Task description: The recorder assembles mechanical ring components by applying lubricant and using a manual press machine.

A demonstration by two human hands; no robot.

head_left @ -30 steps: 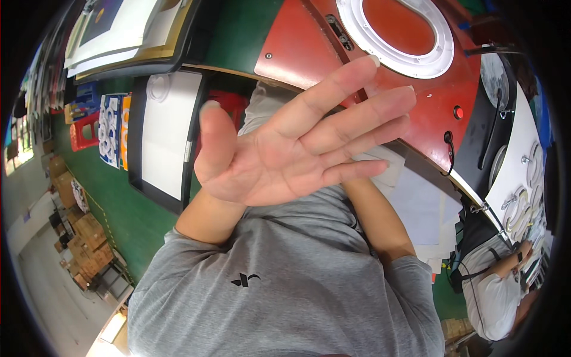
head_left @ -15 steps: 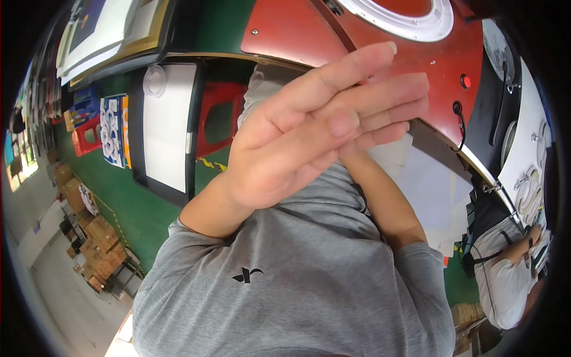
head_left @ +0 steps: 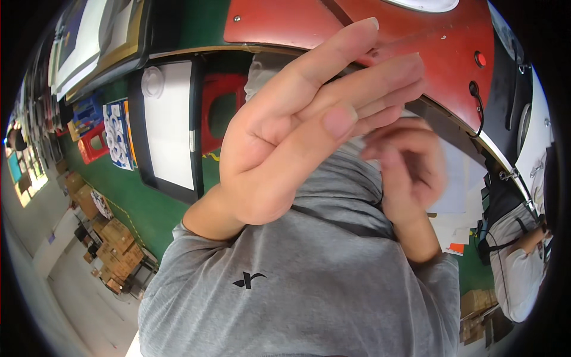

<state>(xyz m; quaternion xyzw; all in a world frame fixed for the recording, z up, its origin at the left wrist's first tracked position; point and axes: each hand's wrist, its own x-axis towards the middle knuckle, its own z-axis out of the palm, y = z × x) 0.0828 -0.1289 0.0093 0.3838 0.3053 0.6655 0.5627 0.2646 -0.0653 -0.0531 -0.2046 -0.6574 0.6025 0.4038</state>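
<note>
I hold my left hand (head_left: 285,137) up in front of me, its grip unclosed and empty, fingers stretched toward the upper right with the thumb lying across them in view. My right hand (head_left: 413,166) is loosely curled just beyond those fingers (it is partly hidden, and I cannot tell whether that grip has anything in it). Pale paper sheets (head_left: 457,187) lie beside it. Past my left fingertips is the red counter (head_left: 273,27); the white ring (head_left: 425,5) sits on it, cut off by the upper edge.
</note>
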